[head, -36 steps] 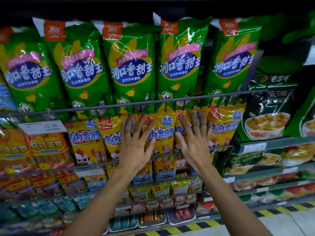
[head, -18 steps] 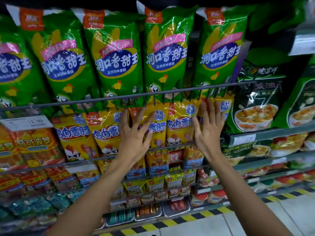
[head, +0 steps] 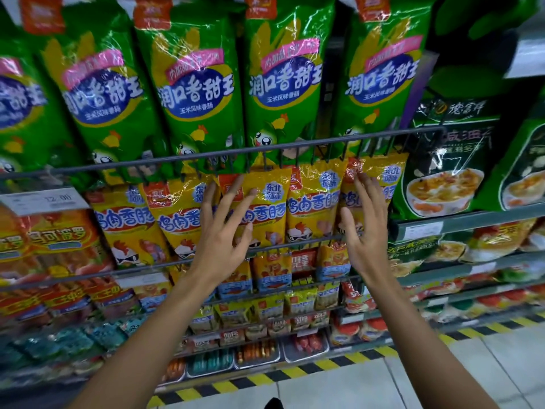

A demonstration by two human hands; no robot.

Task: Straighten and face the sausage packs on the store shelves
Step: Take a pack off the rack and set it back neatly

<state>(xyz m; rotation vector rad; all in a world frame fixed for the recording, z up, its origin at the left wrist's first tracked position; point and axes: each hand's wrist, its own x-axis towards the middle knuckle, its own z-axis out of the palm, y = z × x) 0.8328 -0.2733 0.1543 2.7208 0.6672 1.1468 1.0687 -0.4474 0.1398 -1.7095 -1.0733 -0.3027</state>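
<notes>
We face a shelf (head: 460, 224) wall of sausage packs, and we take it from the biggest down. The green packs (head: 194, 93) on the top tier stand tall and upright behind a wire rail (head: 124, 164), labels out; they look long and floppy, so we would judge they bend at the middle if lifted by one end. Below them stand the yellow packs (head: 312, 208), shorter, in a row behind a lower rail (head: 295, 245), and these are the ones in hand. Their film is glossy and crinkled, so we expect it to be slippery and soft, with firm sticks inside and little weight. Flat palms on the faces, or a pinch at the side seams, should shift them better than a grab at the top flap. The rightmost yellow pack (head: 383, 175) leans a little off the row, tucked against a dark green bag (head: 445, 160). Our left hand (head: 224, 237) is spread over the middle yellow pack, its fingers (head: 234, 187) apart and holding nothing. Our right hand (head: 364, 228) lies against the rightmost pack, fingers loosely apart and clamped on nothing. Smaller packs fill the lower tiers, too blurred to read.
</notes>
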